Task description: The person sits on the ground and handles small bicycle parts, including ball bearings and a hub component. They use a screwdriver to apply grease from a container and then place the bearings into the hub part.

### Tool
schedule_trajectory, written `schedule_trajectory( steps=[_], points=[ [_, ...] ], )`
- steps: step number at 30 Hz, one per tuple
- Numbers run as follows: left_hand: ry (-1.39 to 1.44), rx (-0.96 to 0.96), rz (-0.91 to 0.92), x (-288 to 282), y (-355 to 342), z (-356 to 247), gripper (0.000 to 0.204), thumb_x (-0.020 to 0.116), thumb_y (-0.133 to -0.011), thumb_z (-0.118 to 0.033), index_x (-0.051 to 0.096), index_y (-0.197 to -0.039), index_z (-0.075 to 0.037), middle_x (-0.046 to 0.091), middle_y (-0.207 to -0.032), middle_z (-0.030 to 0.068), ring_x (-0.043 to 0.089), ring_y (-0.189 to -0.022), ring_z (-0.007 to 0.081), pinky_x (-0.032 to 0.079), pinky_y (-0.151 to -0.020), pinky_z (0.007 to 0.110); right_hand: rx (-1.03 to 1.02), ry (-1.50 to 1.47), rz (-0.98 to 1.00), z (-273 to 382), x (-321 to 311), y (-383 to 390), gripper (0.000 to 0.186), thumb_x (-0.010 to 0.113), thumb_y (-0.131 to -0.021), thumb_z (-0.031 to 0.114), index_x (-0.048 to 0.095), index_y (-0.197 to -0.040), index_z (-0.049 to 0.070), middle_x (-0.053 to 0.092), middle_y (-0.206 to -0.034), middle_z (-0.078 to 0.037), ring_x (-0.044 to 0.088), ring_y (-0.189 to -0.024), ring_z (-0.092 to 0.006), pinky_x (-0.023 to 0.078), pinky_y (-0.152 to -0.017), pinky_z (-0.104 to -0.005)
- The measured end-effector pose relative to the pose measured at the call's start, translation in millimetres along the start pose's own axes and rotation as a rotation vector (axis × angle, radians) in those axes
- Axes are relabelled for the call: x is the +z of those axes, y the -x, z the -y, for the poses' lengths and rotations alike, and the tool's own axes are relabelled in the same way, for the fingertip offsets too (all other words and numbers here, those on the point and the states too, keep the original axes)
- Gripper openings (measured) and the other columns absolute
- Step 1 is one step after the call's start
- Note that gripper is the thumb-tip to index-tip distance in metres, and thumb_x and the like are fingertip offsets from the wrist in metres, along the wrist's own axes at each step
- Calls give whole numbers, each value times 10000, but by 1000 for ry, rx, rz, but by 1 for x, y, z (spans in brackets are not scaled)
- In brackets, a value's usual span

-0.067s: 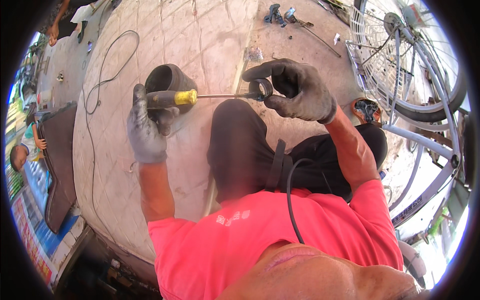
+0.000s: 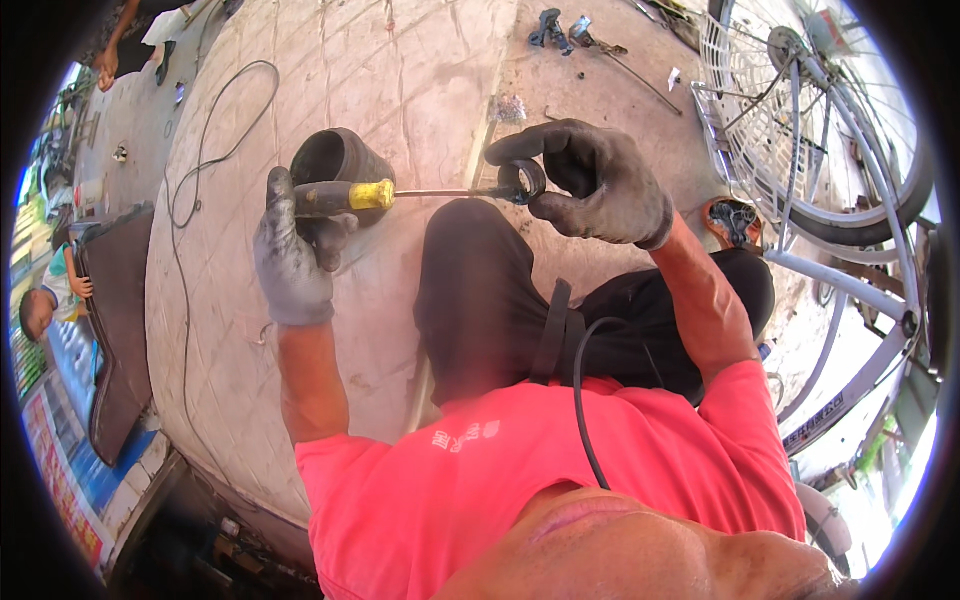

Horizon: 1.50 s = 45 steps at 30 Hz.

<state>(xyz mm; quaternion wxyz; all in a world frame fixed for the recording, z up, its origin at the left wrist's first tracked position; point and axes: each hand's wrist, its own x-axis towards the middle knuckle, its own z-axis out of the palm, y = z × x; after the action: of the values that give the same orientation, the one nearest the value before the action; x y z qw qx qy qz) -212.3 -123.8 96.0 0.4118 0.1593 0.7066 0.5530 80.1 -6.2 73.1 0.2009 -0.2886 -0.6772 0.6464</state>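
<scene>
My left hand point(image 2: 300, 250), in a grey glove, grips a screwdriver point(image 2: 350, 197) with a black and yellow handle, held level with its shaft pointing right. The tip reaches into or against a small dark ring point(image 2: 529, 177), which my gloved right hand point(image 2: 590, 188) holds between curled fingers. Just behind the screwdriver handle is a black ribbed cylindrical pot point(image 2: 335, 160), its open mouth showing; whether my left fingers touch it I cannot tell. Below the shaft is my dark-trousered knee point(image 2: 465, 275).
A bicycle wheel point(image 2: 850, 205) and white wire basket point(image 2: 740, 120) stand at the right. Dark metal parts and a rod point(image 2: 645, 83) lie ahead on the floor point(image 2: 400, 80), a cable point(image 2: 215, 162) at left. Two other people point(image 2: 70, 280) point(image 2: 125, 40) are at the left edge, beside a brown board point(image 2: 120, 330).
</scene>
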Motion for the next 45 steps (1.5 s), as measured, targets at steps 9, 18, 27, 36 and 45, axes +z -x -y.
schedule_trajectory(
  steps=[9,18,27,36,45],
  points=[
    [-48,77,22,-17,-16,9,555,512,-1066,-492,717,-936,7,635,-593,84,453,-382,79,238,-375,215,-18,-28,14,-2,-1,1,508,725,-814,-82,651,-1312,-14,684,-1001,-8,558,-806,-26,447,-640,-189],
    [6,156,8,-22,-4,-4,618,458,-1085,-514,742,-952,19,518,-532,12,469,-454,87,398,-472,197,55,-191,15,-9,-5,-2,482,773,-849,42,646,-1310,-16,694,-1047,-40,585,-823,-42,488,-680,-205],
    [-30,286,133,-15,12,-2,668,402,-1093,-517,724,-1060,67,687,-764,102,503,-551,108,343,-484,241,65,-271,-10,-14,0,-2,516,819,-839,122,649,-1302,-29,701,-1080,-37,619,-891,-71,517,-765,-224],
    [-25,581,268,-29,-4,21,599,481,-1076,-477,626,-1262,73,713,-1112,198,639,-807,188,472,-653,292,103,-349,-8,-13,0,-4,521,795,-830,87,632,-1308,-42,700,-1156,-82,664,-1037,-156,538,-904,-289],
    [-502,981,578,-59,10,-17,521,737,-943,-392,668,-1271,6,707,-1206,214,657,-1147,376,513,-994,476,131,-356,-27,-23,-3,-6,529,725,-823,56,602,-1320,-76,696,-1254,-121,693,-1128,-194,560,-995,-318]
  ],
)
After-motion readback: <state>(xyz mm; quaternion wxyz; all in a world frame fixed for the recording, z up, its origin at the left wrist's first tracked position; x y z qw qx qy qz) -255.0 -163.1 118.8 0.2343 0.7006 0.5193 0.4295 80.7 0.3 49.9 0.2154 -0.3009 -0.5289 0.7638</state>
